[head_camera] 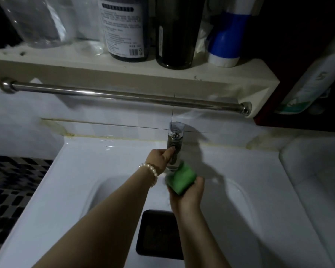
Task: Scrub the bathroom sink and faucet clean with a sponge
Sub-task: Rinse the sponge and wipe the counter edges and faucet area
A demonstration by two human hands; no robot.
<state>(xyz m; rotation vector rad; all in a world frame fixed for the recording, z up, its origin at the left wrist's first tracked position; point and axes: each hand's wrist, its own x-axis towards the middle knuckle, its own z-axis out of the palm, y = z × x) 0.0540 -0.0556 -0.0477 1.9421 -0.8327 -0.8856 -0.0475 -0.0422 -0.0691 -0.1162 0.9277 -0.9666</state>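
The right hand (188, 192) has a closed grip on the green sponge (181, 178), just below the faucet (174, 146); the left hand (160, 158) clasps the faucet. Over the sink (81, 190), a wet sponge could slip, and hard scrubbing might jolt the bottles (174, 35) overhead.

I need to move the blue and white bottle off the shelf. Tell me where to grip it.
Grip the blue and white bottle around its round blue middle, coming from the front. A dark bottle stands close on its left, so wrap from the front and right.
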